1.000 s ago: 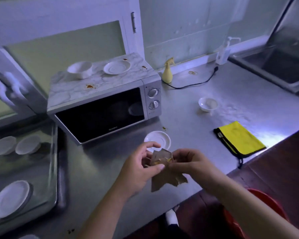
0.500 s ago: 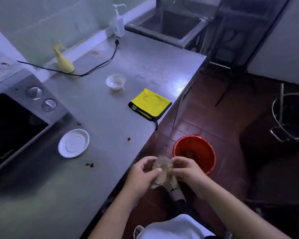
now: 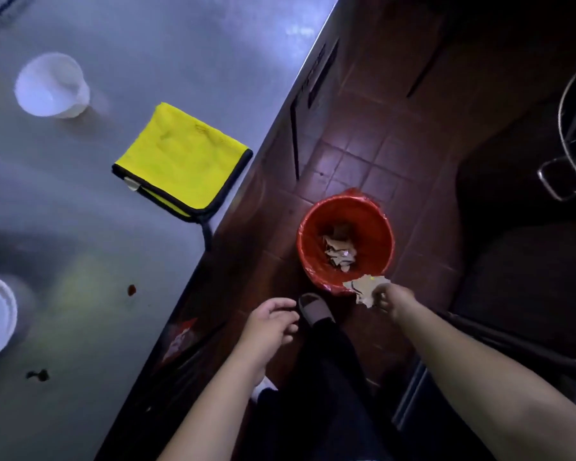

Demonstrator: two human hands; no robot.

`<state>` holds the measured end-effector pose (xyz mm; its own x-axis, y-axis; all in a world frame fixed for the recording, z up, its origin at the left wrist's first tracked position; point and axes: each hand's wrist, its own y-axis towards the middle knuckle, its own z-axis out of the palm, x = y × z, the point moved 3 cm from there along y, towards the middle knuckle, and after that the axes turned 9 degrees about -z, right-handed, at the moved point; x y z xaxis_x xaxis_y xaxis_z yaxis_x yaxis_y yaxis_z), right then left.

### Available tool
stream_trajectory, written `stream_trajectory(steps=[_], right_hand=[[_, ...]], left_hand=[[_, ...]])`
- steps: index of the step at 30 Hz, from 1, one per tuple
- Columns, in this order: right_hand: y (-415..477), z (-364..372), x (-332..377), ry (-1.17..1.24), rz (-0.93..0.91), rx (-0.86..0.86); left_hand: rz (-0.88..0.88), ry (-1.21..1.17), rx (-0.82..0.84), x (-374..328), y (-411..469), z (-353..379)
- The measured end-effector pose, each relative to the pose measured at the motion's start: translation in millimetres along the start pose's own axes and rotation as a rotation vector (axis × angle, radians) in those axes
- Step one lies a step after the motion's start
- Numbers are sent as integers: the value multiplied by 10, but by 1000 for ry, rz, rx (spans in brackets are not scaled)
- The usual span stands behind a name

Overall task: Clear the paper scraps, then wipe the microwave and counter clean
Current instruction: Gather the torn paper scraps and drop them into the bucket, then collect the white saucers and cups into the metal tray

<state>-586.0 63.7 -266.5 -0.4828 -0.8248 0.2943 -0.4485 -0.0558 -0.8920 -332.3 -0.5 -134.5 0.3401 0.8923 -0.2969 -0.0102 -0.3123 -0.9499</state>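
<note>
Brown paper scraps (image 3: pixel 366 288) are pinched in my right hand (image 3: pixel 393 299), low in the frame and right of centre, held at the near rim of the red bin (image 3: pixel 373 214) that stands on the tiled floor (image 3: pixel 356 151). More scraps (image 3: pixel 340 252) already lie at the bottom of the bin. My left hand (image 3: pixel 270 327) hangs loosely curled and holds nothing, just left of my slipper (image 3: pixel 315 309). I judge the scrap-clearing step to be in hand and nearly done: the paper is not quite over the opening, so the next move calls for carrying it a little further over the mouth and letting the fingers spread, or it may fall on the floor. After that comes the wiping. The yellow cloth (image 3: pixel 183 158) lies folded at the counter (image 3: pixel 80 211) edge, centre left, beside a white bowl (image 3: pixel 50 84) at upper left. Dark spots (image 3: pixel 132 289) on the counter at lower left need attention; the microwave is out of view.
</note>
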Motion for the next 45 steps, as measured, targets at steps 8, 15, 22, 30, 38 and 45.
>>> stream_trajectory(steps=[8,15,22,30,38,45], right_hand=[[1114,454,105,59,29,49],[1021,494,67,106,89,125],[159,564,348,-54,-109,184],[-1975,1454,1049,-231,-707,517],[-4217,2555,788,-322,-1039,828],[-5765,3362,318,-400,-1243,1029]], left_hand=[[-78,16,-16,100,715,175],[-129,-3,-49,70,625,59],[19,-81,-38,-252,-71,-310],[341,-324,-180,-355,-1130,-1559],[690,-666,-559,268,-2146,-3405],[910,-711,-993,767,-2829,-5551]])
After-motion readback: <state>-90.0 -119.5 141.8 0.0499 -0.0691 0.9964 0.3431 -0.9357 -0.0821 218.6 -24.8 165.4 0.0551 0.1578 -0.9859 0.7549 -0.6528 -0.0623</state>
